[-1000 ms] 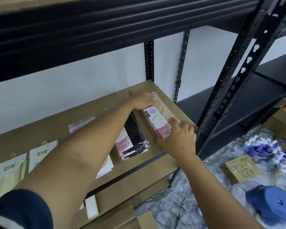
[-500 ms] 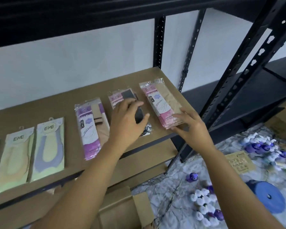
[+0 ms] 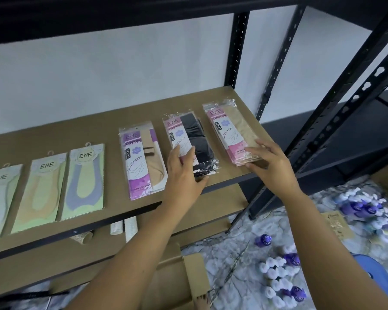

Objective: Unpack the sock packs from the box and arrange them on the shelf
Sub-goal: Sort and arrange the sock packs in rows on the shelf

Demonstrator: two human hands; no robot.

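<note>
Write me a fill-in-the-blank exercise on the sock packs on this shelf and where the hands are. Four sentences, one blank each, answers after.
1. The brand printed on top of every pack on the shelf reads ____.
2. The left hand rests on the pack holding ____ socks.
3. The right hand touches the stack of packs with ____ labels, nearest the shelf's right end.
4. Between the green-backed packs and the left hand lies a pack with a ____ label.

Answers: ENE; black; pink; purple

stockroom, metal shelving (image 3: 240, 52), sock packs (image 3: 141, 162)
</note>
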